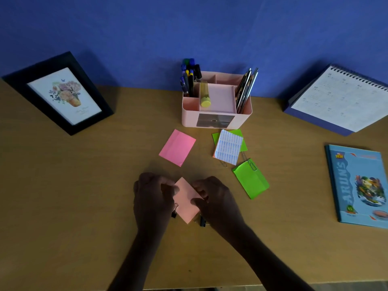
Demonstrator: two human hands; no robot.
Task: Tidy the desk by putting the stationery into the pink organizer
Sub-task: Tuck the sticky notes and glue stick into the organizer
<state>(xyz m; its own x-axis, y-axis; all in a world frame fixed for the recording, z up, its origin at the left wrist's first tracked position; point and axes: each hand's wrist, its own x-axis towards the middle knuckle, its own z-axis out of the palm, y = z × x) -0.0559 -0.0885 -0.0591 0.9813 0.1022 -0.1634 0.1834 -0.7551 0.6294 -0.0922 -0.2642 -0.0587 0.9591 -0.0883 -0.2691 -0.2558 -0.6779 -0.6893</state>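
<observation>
Clutter is spread over the brown surface [84, 185] in front of a blue wall: a black picture frame [57, 93] with a flower print is propped at the far left, a spiral calendar [340, 99] is stood at the far right, and a blue notebook [359, 185] is laid flat near the right edge. Between the hands and the pink organizer [216, 101] a pink note pad [177, 147] is laid, and to its right a striped white sheet [227, 147] is set on top of a green note [238, 133]. Paper clips [223, 163] are scattered just beside that sheet, one of them lying on a second green note [251, 179]. A peach note pad [186, 200] is held near the front of the surface, tilted like a diamond, its left edge pinched by the left hand [152, 196] and its right edge by the right hand [216, 198]. Two black binder clips [174, 213] are partly hidden beneath the pad and the hands. The organizer is placed against the wall; pens [189, 78] are stood upright in its back left compartment, pencils [245, 89] are leaned in the right slot, and a yellow marker [204, 94] is laid along the left side of the middle tray. Two grey drawers [215, 120] are seen in its front.
</observation>
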